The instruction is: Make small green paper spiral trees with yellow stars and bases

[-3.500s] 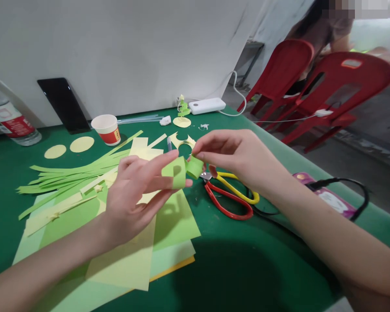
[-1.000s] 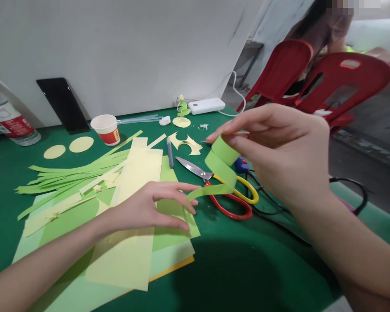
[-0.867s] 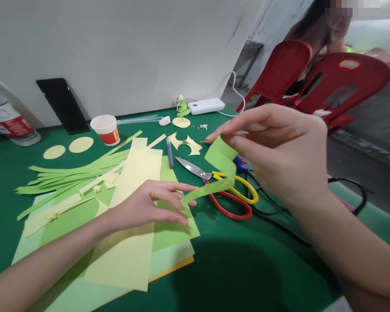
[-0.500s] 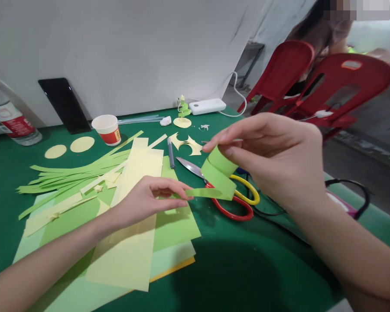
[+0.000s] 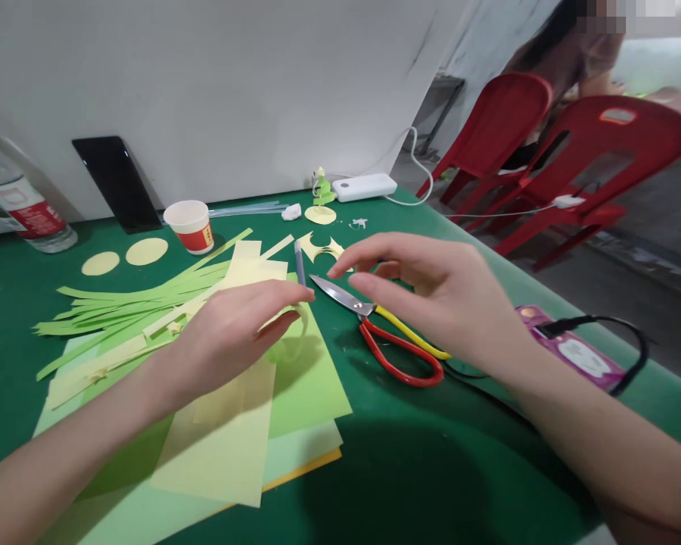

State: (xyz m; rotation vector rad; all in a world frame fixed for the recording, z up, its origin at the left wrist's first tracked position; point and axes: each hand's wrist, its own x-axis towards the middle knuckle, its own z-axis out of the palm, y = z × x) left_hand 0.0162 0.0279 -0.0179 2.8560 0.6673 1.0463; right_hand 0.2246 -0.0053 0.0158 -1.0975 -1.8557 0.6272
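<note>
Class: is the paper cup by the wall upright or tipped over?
Upright: the paper cup stands on its base on the green table, open rim facing up.

Makeshift craft workroom — green-covered desk [image 5: 431, 469], cut paper strips [image 5: 119, 303] at ten o'clock, scissors [image 5: 397, 341], red plastic chairs [image 5: 601, 151] at two o'clock

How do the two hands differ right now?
The left hand is over the paper sheets, fingers drawn together; the right hand is over the scissors, fingers spread. The right hand is plainly empty; the left hand's grip is unclear. Both are palm-down above the table.
</note>
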